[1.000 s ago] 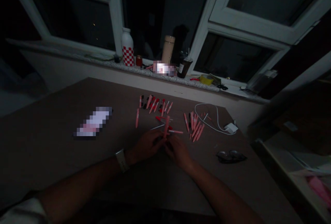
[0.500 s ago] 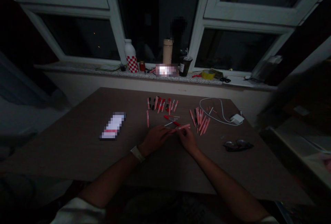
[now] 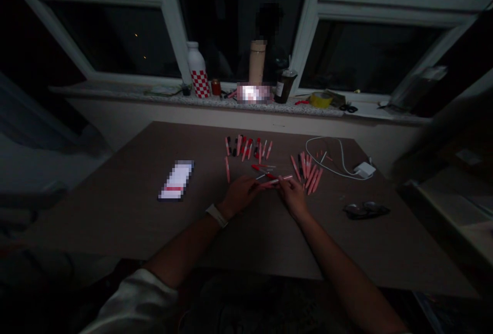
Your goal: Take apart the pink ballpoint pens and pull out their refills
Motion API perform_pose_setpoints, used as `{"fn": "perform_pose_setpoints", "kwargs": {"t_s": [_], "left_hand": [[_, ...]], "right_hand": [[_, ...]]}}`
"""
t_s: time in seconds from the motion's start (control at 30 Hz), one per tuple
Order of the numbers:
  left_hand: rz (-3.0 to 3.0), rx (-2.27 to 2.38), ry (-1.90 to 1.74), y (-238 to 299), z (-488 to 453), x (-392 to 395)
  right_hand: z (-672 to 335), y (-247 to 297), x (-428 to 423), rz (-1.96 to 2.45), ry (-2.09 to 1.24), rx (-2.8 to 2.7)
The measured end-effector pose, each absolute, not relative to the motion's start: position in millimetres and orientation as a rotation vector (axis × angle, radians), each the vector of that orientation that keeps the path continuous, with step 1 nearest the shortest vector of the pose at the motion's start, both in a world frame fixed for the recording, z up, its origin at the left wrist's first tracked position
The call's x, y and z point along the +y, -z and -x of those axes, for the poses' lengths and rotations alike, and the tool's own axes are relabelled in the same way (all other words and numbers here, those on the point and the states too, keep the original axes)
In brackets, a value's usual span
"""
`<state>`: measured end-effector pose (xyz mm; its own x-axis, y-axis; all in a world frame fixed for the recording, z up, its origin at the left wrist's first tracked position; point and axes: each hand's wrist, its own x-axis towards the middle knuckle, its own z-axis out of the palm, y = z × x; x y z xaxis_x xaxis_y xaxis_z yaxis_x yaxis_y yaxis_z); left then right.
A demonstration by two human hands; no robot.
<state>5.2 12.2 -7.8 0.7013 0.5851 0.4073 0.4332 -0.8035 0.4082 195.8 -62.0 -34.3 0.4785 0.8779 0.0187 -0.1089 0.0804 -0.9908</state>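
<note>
A slim pink pen (image 3: 270,183) lies crosswise between my two hands above the table. My left hand (image 3: 239,196), with a light watch band at the wrist, pinches the pen's left end. The fingers of my right hand (image 3: 295,199) are closed on its right part. Just beyond it, red pen parts (image 3: 256,167) and thin refills lie loose. A single pink pen (image 3: 227,169) rests beyond my left hand. Several pink, red and black pens (image 3: 246,149) form a row farther back. To the right of my right hand is a cluster of pink pens (image 3: 311,174). Dim light hides fine detail.
A phone (image 3: 176,180) lies at the left. At the right are a white charger (image 3: 364,169) with its looped cable and a pair of glasses (image 3: 365,210). The windowsill (image 3: 134,92) holds a checked bottle (image 3: 198,72), a beige flask (image 3: 257,64), a drink cup (image 3: 285,87) and yellow tape (image 3: 320,99).
The camera view has shifted, so the whole scene sits slightly higher and farther right. Both hands stay on the pink pen, with the right fingers slightly repositioned along it.
</note>
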Motion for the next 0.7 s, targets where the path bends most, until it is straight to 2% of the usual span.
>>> {"fn": "perform_pose_setpoints", "kwargs": {"t_s": [0.4, 0.7], "left_hand": [[-2.756, 0.773, -0.709, 16, -11, 27], [-2.545, 0.740, -0.801, 17, -10, 32]], "right_hand": [[-198, 27, -58, 1.131, -0.961, -0.667], [-201, 29, -55, 1.104, -0.967, -0.681]]}}
